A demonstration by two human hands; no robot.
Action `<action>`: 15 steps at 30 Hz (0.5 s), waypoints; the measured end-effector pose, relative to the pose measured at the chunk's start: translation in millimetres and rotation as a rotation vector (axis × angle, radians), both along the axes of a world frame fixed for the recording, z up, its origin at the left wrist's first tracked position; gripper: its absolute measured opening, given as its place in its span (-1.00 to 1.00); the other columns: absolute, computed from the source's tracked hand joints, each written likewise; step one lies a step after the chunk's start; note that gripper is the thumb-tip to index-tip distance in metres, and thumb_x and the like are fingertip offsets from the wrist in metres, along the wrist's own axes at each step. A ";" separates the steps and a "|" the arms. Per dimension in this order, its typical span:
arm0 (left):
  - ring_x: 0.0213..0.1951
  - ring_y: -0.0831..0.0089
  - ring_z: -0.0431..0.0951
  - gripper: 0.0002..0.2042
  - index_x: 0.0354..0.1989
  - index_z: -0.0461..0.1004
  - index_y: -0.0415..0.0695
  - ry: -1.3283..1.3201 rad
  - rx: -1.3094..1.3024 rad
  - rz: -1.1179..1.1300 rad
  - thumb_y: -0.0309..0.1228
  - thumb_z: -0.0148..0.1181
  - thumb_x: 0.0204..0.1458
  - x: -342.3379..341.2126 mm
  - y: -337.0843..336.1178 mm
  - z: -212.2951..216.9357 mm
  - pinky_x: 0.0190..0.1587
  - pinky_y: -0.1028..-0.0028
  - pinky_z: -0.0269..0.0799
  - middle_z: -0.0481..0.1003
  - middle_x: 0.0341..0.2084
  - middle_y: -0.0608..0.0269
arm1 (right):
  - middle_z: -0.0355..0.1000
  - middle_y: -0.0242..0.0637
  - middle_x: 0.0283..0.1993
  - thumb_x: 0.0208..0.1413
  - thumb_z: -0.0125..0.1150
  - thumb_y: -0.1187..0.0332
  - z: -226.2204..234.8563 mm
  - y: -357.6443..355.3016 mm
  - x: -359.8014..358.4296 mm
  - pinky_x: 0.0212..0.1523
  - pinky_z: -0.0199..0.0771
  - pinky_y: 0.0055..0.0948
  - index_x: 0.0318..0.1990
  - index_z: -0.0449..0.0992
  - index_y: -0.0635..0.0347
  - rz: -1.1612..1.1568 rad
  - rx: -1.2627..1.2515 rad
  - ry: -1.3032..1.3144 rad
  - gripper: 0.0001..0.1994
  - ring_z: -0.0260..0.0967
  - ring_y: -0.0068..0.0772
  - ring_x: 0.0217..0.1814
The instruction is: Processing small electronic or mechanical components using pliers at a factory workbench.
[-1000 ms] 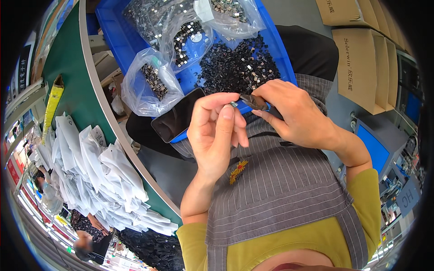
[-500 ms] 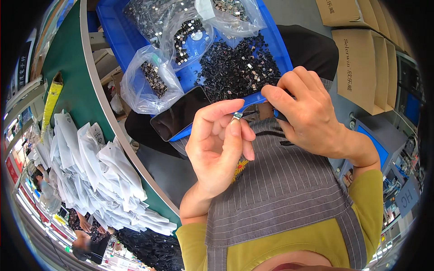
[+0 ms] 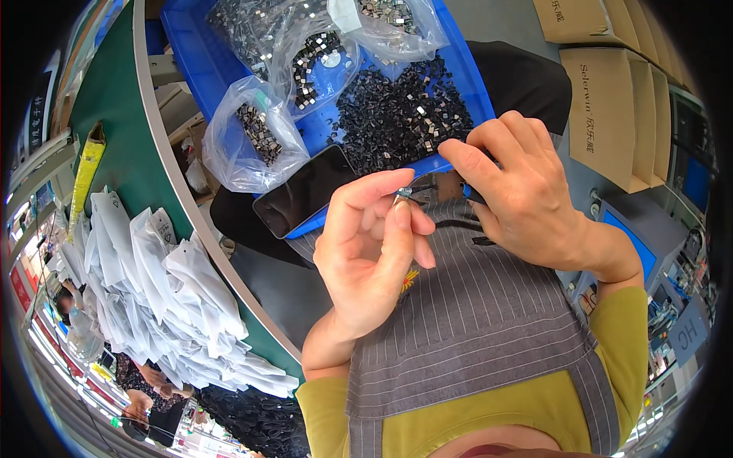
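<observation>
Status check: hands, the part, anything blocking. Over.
Left hand pinching a small metal part at its fingertips. Right hand grips a dark tool, tip at the part. Blue tray of loose pieces beyond; nothing between the hands.

Two hands work over one blue tray [image 3: 466, 72] at twelve o'clock. In and against it sit three clear plastic bags [image 3: 256, 141] of small dark parts, beside one loose heap [image 3: 401, 114], too many to count. One black phone [image 3: 305, 191] lies at its edge. Three cardboard boxes [image 3: 611, 107] stand at two o'clock.
</observation>
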State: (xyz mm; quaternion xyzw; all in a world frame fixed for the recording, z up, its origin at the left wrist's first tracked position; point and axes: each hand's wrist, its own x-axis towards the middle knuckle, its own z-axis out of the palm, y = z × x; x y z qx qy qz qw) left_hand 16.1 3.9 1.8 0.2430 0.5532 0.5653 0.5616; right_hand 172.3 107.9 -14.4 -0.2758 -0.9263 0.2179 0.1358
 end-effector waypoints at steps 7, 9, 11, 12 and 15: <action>-0.66 0.62 0.45 -0.79 -0.03 0.30 -0.31 0.154 0.047 0.014 -0.54 -0.09 0.19 4.2 -0.9 -7.1 -0.64 0.77 0.23 0.50 -0.51 0.18 | 0.27 -0.29 -0.32 -0.47 0.27 0.59 1.4 -0.3 0.4 -0.24 0.18 -0.28 -0.14 0.43 0.19 -0.002 0.030 -0.029 -0.48 0.22 -0.23 -0.28; -0.65 0.62 0.45 -0.79 -0.03 0.30 -0.31 0.153 0.043 0.016 -0.54 -0.10 0.19 4.1 -1.2 -7.4 -0.64 0.77 0.23 0.50 -0.51 0.18 | 0.27 -0.29 -0.31 -0.47 0.27 0.59 2.8 -0.4 -0.2 -0.24 0.18 -0.28 -0.14 0.43 0.19 -0.007 0.030 -0.040 -0.48 0.22 -0.23 -0.28; -0.65 0.62 0.45 -0.79 -0.02 0.29 -0.31 0.170 0.051 0.006 -0.54 -0.10 0.20 3.6 -1.5 -7.7 -0.64 0.77 0.23 0.50 -0.50 0.18 | 0.27 -0.30 -0.31 -0.47 0.27 0.59 4.0 -0.9 -0.9 -0.23 0.18 -0.28 -0.15 0.43 0.20 -0.011 0.029 -0.052 -0.48 0.22 -0.23 -0.27; -0.65 0.62 0.45 -0.79 -0.02 0.29 -0.31 0.170 0.051 0.006 -0.54 -0.10 0.20 3.3 -1.4 -7.5 -0.64 0.77 0.23 0.50 -0.50 0.18 | 0.27 -0.30 -0.31 -0.46 0.27 0.59 4.4 -1.1 -1.1 -0.23 0.18 -0.29 -0.15 0.43 0.20 -0.012 0.029 -0.055 -0.49 0.22 -0.24 -0.27; -0.65 0.62 0.46 -0.78 -0.01 0.29 -0.31 0.180 0.049 -0.010 -0.54 -0.10 0.20 3.1 -1.1 -8.4 -0.64 0.77 0.23 0.50 -0.50 0.19 | 0.27 -0.30 -0.31 -0.46 0.26 0.59 3.6 -1.8 -0.9 -0.22 0.18 -0.29 -0.15 0.43 0.20 -0.016 0.032 -0.066 -0.49 0.22 -0.24 -0.27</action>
